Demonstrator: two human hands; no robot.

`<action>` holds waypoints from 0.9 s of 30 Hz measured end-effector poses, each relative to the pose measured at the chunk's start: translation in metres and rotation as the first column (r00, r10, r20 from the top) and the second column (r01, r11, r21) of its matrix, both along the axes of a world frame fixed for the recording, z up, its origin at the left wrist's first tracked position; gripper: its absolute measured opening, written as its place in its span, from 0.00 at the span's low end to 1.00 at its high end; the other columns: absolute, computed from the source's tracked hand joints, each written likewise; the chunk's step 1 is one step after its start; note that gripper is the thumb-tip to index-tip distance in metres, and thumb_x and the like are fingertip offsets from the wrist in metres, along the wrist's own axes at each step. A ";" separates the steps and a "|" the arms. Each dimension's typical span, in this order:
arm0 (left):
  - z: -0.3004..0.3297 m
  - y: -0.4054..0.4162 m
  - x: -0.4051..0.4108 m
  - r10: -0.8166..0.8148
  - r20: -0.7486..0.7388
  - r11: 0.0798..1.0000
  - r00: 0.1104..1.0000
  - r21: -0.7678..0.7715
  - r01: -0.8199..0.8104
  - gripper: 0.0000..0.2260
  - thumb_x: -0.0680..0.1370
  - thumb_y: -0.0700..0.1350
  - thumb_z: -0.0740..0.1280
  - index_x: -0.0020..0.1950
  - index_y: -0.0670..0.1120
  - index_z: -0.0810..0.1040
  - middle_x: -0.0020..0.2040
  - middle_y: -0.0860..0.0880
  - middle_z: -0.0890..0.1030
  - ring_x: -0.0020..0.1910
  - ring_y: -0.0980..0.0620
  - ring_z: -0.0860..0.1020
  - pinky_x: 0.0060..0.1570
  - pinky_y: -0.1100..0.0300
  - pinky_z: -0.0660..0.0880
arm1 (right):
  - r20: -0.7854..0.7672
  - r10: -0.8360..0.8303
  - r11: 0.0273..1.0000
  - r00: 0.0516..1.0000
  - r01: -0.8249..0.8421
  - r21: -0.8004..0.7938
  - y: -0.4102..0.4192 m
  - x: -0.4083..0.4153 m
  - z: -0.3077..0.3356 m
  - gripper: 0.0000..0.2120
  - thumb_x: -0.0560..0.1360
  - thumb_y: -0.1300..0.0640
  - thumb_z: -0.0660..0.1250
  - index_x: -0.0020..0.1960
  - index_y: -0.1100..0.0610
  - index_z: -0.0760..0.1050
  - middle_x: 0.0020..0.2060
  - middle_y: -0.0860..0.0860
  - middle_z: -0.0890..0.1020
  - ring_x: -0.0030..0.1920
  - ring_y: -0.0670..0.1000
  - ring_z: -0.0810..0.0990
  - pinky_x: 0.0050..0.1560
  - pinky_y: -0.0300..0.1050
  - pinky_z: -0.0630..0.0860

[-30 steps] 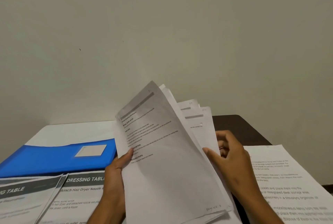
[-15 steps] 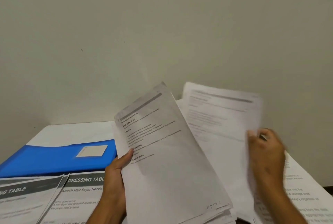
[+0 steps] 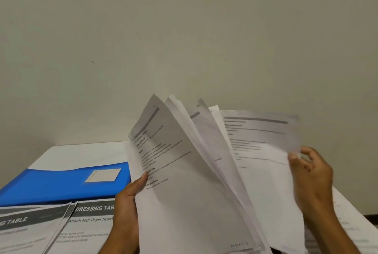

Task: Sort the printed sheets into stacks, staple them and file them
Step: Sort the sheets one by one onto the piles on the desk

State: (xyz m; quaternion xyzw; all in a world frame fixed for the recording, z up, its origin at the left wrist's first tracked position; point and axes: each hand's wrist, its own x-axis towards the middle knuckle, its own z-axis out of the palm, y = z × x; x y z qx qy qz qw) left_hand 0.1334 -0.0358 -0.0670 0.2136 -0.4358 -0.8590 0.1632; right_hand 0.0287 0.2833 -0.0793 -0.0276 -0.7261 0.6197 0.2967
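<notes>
beige wall (image 3: 184, 39) | left hand (image 3: 126, 212) grips fanned printed sheets (image 3: 184, 192) | right hand (image 3: 311, 180) fingers pinch blurred sheet (image 3: 266, 161)

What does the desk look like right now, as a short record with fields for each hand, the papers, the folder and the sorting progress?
left hand: left hand grips the fanned bundle of sheets, thumb on the front page
right hand: right hand pinches a single sheet at its right edge, pulled apart from the bundle
folder: blue folder lies closed on the table, far left
sorted sheets: two "Dressing Table" sheets lie side by side in front of the folder
other paper: more printed pages under the right arm
stapling: no stapler in view
</notes>
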 end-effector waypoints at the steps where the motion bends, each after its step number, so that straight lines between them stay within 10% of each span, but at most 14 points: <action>1: -0.001 -0.001 -0.001 -0.001 0.006 1.000 1.000 -0.003 0.001 0.06 0.79 0.40 0.70 0.53 0.41 0.84 0.40 0.43 0.88 0.32 0.45 0.86 0.45 0.49 0.78 | 0.004 0.082 0.997 0.997 -0.082 -0.008 -0.006 0.002 0.001 0.04 0.83 0.59 0.66 0.54 0.55 0.80 0.43 0.55 0.87 0.38 0.56 0.84 0.33 0.43 0.78; 8: -0.010 -0.005 -0.010 0.003 0.070 0.997 0.998 -0.083 0.003 0.06 0.80 0.43 0.71 0.55 0.44 0.83 0.38 0.43 0.88 0.31 0.45 0.86 0.44 0.51 0.79 | 0.009 0.364 0.931 0.931 -0.364 -0.016 -0.037 0.017 0.007 0.06 0.82 0.60 0.66 0.57 0.57 0.80 0.42 0.50 0.89 0.38 0.52 0.88 0.32 0.38 0.81; 13: -0.012 -0.008 -0.013 -0.016 0.115 0.993 0.993 -0.113 0.029 0.05 0.79 0.45 0.72 0.52 0.45 0.82 0.34 0.43 0.86 0.42 0.38 0.82 0.62 0.39 0.77 | 0.014 0.375 0.924 0.927 -0.375 0.069 -0.054 0.019 0.001 0.08 0.81 0.53 0.66 0.56 0.55 0.80 0.42 0.44 0.88 0.40 0.49 0.88 0.34 0.35 0.81; 20: -0.013 -0.007 -0.017 -0.027 0.129 0.991 0.991 -0.124 0.043 0.06 0.80 0.46 0.71 0.52 0.45 0.81 0.32 0.44 0.86 0.40 0.39 0.82 0.51 0.45 0.79 | 0.112 0.288 0.919 0.951 -0.307 0.247 -0.076 0.028 -0.013 0.23 0.80 0.31 0.57 0.46 0.49 0.76 0.36 0.45 0.83 0.37 0.52 0.85 0.40 0.45 0.83; 27: -0.013 -0.001 -0.008 -0.020 0.020 0.997 1.000 -0.074 0.021 0.03 0.80 0.44 0.70 0.51 0.47 0.83 0.35 0.46 0.87 0.29 0.48 0.85 0.39 0.53 0.79 | 0.139 0.300 0.879 0.944 -0.330 0.345 -0.071 0.026 -0.002 0.15 0.72 0.41 0.75 0.55 0.38 0.75 0.45 0.31 0.82 0.48 0.36 0.83 0.38 0.28 0.75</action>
